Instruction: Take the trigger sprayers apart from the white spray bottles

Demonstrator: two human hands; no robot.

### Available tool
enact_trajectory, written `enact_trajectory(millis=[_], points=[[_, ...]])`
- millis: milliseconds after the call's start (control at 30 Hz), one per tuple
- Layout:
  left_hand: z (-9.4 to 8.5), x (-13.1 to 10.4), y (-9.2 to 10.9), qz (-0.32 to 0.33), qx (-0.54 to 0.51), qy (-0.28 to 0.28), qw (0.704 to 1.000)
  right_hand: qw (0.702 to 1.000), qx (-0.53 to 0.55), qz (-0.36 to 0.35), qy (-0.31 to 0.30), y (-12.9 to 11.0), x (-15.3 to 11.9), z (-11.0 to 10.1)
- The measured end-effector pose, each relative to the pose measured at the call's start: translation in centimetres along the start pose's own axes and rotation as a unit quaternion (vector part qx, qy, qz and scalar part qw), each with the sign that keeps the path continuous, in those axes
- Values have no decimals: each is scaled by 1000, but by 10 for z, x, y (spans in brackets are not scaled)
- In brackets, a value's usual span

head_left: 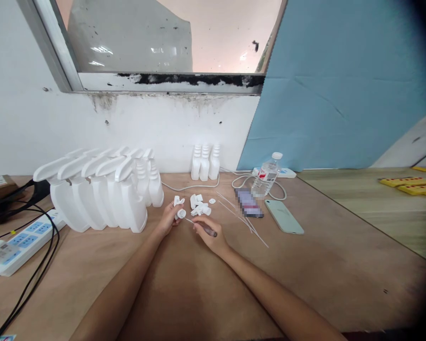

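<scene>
My left hand (pixel 169 218) is closed around a white spray nozzle head (pixel 180 213), its round opening turned toward my right. In my right hand (pixel 210 234) is a screwdriver (pixel 210 230) with a dark handle, and its thin shaft points at the nozzle head. Whether the tip touches the opening I cannot tell. Just beyond my hands lie several loose white nozzle parts (pixel 200 208) and a small white disc (pixel 212 201). Thin white tubes (pixel 234 213) are scattered to the right of them.
White spray bottles (pixel 108 201) with heads stand in a row at left, beside a power strip (pixel 28 241) and black cables. Three headless bottles (pixel 205 163) stand by the wall. To the right are a water bottle (pixel 266 177), a dark phone (pixel 248 202) and a pale green phone (pixel 284 217).
</scene>
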State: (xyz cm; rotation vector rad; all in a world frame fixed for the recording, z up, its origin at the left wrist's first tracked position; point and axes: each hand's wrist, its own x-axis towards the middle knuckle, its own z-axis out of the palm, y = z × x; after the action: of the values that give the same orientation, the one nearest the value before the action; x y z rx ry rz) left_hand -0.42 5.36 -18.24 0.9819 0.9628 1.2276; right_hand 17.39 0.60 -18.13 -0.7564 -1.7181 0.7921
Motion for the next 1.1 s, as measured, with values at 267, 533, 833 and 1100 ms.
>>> enact_trajectory(millis=[267, 533, 833, 1100], points=[[1, 1, -4, -2, 43, 12, 999, 996, 44, 47, -56, 3, 1, 0], [3, 1, -3, 4, 45, 17, 999, 996, 5, 42, -84, 7, 0, 0], [-1, -3, 2, -6, -3, 6, 1000, 991, -14, 23, -132, -2, -2, 9], [-4, -3, 2, -22, -13, -19, 999, 988, 46, 58, -138, -10, 0, 8]])
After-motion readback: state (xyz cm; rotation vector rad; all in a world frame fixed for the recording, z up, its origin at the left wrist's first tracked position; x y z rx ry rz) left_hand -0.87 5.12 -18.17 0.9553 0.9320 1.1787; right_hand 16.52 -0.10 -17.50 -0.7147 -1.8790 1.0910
